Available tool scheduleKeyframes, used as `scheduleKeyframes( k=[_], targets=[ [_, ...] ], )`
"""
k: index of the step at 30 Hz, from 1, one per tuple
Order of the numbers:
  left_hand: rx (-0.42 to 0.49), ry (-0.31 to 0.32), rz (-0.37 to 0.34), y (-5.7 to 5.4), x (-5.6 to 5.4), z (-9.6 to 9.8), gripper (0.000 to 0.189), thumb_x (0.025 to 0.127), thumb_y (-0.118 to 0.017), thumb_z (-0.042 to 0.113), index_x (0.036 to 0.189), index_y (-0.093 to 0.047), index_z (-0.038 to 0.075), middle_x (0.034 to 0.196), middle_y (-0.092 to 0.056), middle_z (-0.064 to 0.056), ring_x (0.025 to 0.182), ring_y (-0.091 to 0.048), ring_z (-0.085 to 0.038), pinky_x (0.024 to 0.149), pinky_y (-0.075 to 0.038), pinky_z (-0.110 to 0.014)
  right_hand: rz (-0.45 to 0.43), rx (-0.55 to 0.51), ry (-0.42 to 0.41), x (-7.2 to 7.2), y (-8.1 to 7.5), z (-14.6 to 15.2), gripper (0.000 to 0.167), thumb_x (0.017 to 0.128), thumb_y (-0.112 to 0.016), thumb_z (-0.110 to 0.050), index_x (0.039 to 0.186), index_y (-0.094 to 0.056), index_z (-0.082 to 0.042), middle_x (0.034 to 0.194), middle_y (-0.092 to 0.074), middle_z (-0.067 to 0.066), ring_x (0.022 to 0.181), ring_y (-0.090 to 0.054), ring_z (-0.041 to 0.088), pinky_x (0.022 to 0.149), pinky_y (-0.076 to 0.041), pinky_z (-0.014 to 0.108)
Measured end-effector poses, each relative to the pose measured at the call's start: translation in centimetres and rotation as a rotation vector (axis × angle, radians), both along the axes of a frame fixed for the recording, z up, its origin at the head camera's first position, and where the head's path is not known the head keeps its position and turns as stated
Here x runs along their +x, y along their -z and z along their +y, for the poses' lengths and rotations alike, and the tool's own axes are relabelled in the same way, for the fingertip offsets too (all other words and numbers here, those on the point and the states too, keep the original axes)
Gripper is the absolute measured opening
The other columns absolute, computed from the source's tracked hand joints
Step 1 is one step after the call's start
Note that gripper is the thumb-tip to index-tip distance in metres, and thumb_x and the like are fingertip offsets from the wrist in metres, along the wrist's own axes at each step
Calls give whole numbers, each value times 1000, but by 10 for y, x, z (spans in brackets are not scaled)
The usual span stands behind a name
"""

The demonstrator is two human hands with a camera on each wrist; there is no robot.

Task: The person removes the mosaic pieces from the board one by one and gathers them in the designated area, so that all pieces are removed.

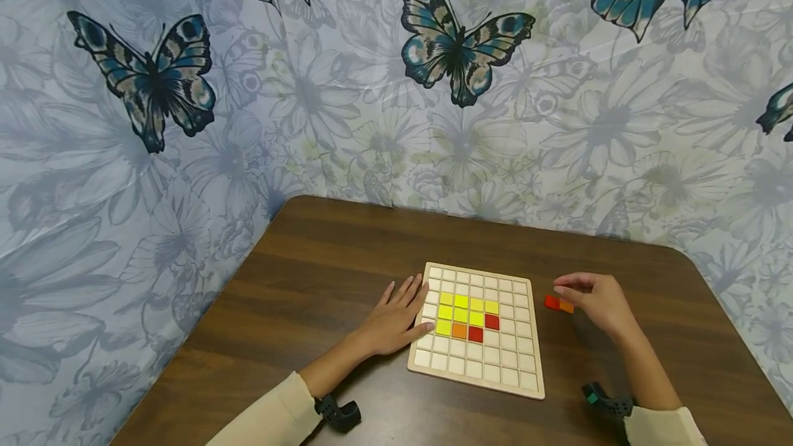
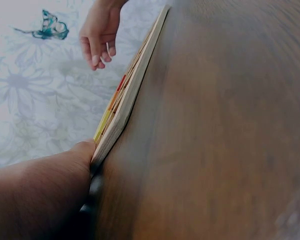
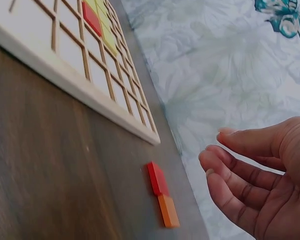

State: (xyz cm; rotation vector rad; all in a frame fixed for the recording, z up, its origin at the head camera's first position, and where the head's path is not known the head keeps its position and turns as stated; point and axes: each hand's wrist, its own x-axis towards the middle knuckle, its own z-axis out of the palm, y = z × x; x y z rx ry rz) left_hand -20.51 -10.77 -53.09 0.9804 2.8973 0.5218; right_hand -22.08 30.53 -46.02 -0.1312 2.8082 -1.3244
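best brace pale wooden grid board (image 1: 477, 381) with splayed, ungripping left hand (image 1: 392, 323) and edge-pinch loose red square tile (image 3: 157, 178) with empty right hand (image 1: 596, 300)

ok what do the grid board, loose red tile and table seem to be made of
Grid board: probably matte wood, by its pale tan edge. Loose red tile: painted wood or plastic; its even colour leaves it open. Table: wood or laminate, showing brown grain and a soft sheen.
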Motion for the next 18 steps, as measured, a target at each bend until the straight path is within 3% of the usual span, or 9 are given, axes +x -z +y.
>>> scheduleKeyframes(
  k=[4, 10, 18],
  targets=[
    [-20, -14, -10, 0, 1, 2, 80, 106, -38, 57, 163, -14, 7, 169, -7, -17, 156, -7, -32, 121, -7, -60, 4, -3, -29, 1, -1, -8, 37, 97, -72, -30, 117, -73, 1, 101, -75, 16, 82, -68, 27, 67, -55, 37],
    [-39, -29, -24, -1, 1, 2, 81, 105, -33, 61, 164, -11, 10, 170, -4, -13, 157, -3, -27, 122, -5, -57, 15, -18, -73, 0, 0, -25, 28, 96, -73, -18, 113, -73, 4, 97, -75, 18, 82, -71, 30, 70, -59, 38],
    [-39, -20, -27, -2, 1, 1, 80, 106, -35, 59, 164, -13, 8, 170, -6, -15, 157, -5, -29, 122, -6, -58, 19, -16, -136, 1, 6, -47, 21, 94, -74, -14, 107, -76, 3, 88, -74, 13, 76, -70, 31, 66, -59, 39]
  ],
)
